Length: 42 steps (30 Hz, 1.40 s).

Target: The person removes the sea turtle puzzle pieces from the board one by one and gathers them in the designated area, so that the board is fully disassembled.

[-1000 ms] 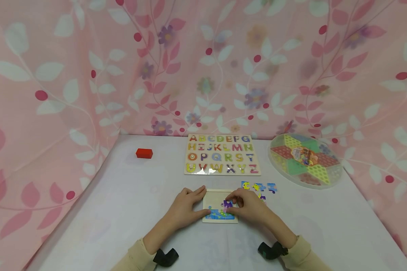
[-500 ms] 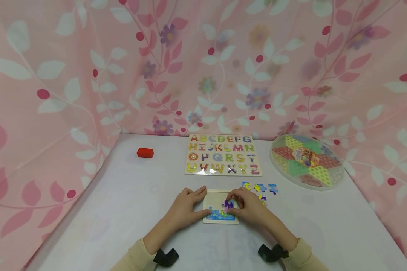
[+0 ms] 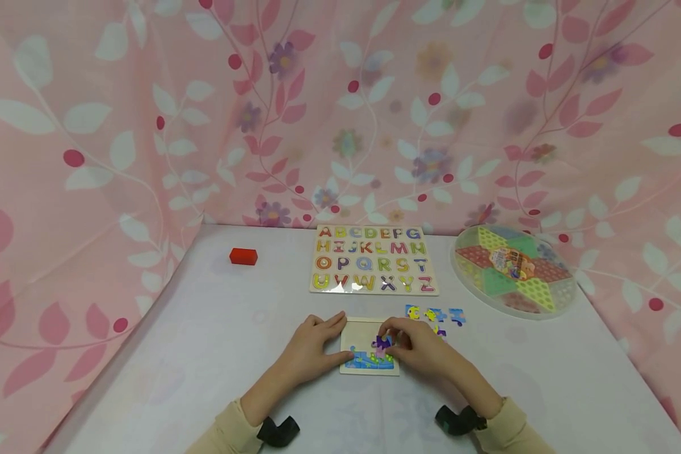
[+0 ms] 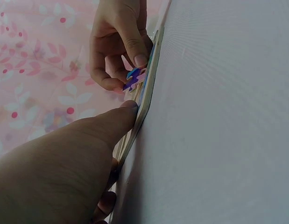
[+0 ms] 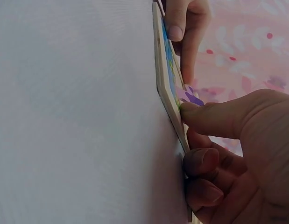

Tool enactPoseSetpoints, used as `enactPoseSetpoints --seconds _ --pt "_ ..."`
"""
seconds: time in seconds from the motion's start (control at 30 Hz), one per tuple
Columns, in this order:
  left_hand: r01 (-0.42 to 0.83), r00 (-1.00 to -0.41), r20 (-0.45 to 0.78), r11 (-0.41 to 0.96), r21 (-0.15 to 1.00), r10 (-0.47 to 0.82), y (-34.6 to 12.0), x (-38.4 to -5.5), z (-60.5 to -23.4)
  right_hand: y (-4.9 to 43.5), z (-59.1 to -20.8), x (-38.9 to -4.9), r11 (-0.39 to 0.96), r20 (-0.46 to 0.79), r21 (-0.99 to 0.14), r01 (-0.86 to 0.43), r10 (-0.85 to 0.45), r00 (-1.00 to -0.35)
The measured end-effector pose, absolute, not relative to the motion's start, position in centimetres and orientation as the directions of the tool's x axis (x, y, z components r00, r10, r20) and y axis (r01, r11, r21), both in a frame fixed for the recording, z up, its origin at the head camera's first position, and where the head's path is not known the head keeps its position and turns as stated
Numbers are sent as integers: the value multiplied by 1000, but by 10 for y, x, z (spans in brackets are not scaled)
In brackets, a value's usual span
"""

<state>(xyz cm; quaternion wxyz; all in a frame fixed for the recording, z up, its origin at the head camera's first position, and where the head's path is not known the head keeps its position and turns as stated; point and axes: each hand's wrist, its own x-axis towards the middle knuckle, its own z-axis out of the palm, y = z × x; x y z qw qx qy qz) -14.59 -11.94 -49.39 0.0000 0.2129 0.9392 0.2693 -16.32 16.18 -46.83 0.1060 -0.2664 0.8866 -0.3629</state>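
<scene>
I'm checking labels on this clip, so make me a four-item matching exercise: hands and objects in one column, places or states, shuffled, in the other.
1. left hand
2. right hand
3. red block
4. round star-patterned game

A. right of the alphabet board
B. pinching a purple-and-pink puzzle piece
C. left of the alphabet board
D. touching the left side of the puzzle frame

Pairs: 1-D, 2-B, 3-C, 4-A
</scene>
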Motion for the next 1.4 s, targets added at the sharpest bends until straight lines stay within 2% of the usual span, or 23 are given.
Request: enactPoseSetpoints --seconds 0.27,0.47,0.73,1.07,1.23,1.4 --pt "400 -909 114 764 507 401 -120 -145 -493 161 -469 -163 598 -11 -679 -426 -588 -809" --pt "411 -903 113 760 504 414 -121 -143 -489 160 -467 -161 617 -21 -665 -421 -579 -815" --pt "436 -897 150 784 442 415 -123 -137 -486 159 -464 -156 594 -8 -670 -445 -605 -796" --pt "414 -908 126 802 430 401 -123 -136 -489 156 -462 -152 639 -34 -666 -383 -540 -841" --pt "420 -903 108 803 423 416 -123 -139 -489 163 -461 -155 637 11 -667 -387 -511 -860" --pt "454 -885 119 781 429 450 -125 -141 -490 193 -457 -159 623 155 -642 -446 -464 -872"
